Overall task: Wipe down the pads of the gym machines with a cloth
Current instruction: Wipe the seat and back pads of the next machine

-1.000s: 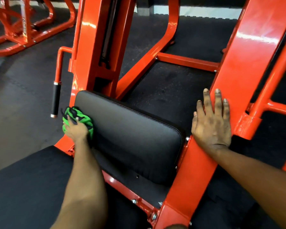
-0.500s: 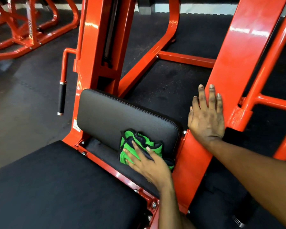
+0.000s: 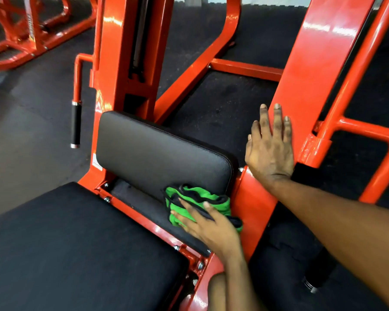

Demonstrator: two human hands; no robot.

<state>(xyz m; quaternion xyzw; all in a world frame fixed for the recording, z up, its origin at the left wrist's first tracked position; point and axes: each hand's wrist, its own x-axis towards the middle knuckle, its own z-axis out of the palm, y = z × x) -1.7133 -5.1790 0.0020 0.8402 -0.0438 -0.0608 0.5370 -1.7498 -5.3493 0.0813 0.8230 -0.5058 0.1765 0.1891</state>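
Note:
A black back pad [image 3: 157, 153] sits upright in the orange frame of the gym machine. A crumpled green cloth with black trim [image 3: 200, 200] lies at the pad's lower right corner. My left hand [image 3: 208, 227] presses on the cloth with straight, spread fingers. A larger black seat pad [image 3: 76, 250] fills the lower left. My right hand [image 3: 270, 149] rests flat with straight fingers on the slanted orange beam [image 3: 312, 70] to the right of the back pad.
An orange handle with a black grip [image 3: 76, 123] hangs left of the back pad. Another orange machine [image 3: 32, 30] stands at the far left. Dark rubber flooring [image 3: 222, 102] surrounds the frame. A black roller end [image 3: 319, 272] shows at the lower right.
My left hand swept the cloth from the pad's left edge across to its lower right corner. My right hand stayed on the orange beam.

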